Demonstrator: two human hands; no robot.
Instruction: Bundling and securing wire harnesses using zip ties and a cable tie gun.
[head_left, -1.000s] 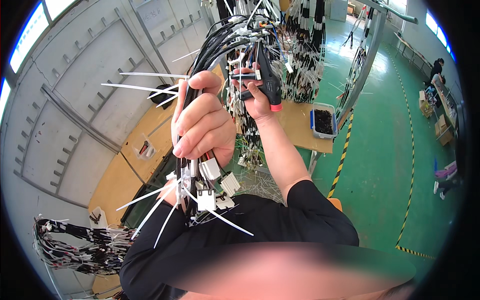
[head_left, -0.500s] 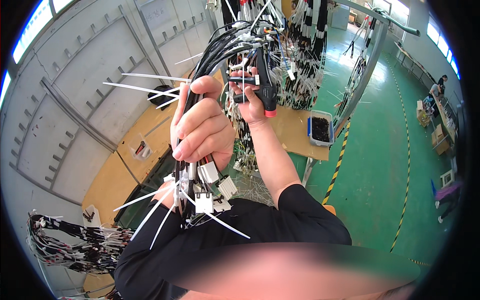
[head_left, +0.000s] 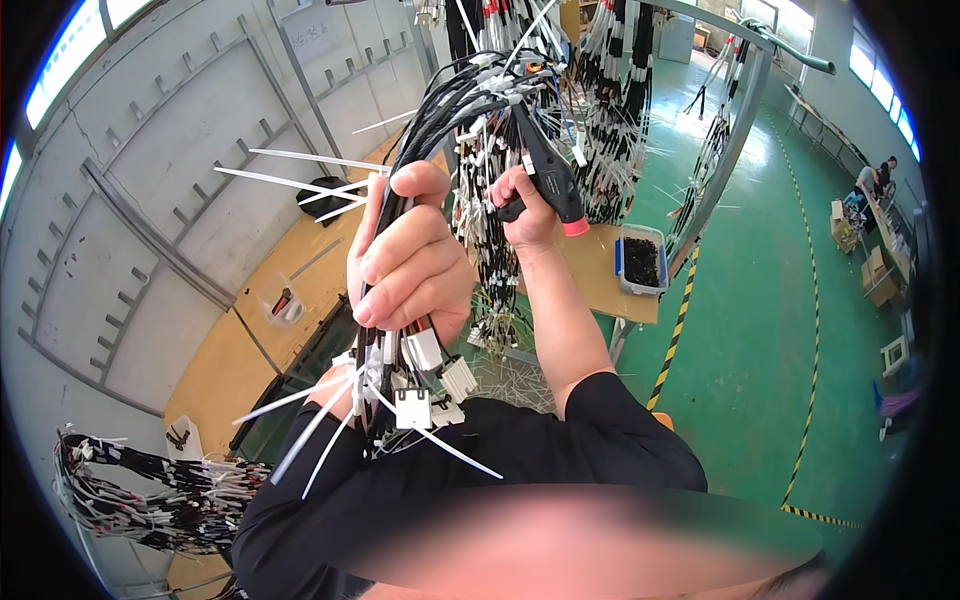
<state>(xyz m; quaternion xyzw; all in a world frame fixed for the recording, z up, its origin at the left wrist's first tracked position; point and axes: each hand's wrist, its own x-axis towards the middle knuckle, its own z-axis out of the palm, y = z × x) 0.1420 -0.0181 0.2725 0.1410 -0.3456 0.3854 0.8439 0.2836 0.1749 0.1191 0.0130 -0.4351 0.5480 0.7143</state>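
Moved: right hand [head_left: 525, 208] had curled in over half a second; tie gun [head_left: 553, 172] had tilted, butt swinging right. Left hand [head_left: 415, 255] barely shifted.
Right fingers: wrapped round the gun's grip.
Left fingers: closed round the cable harness [head_left: 428, 118].
Harness feel: I judged it springy, moderately heavy, slick; best gripped at the bunched trunk, clear of the fragile plug ends.
Gun feel: rigid, likely light; grip was the place to hold.
Harness position: arched up before the chest toward the gun's nose; contact I couldn't confirm.
Harness look: black wires, white connectors [head_left: 412, 408] below the left fist, white cable ties [head_left: 320, 159] sticking out.
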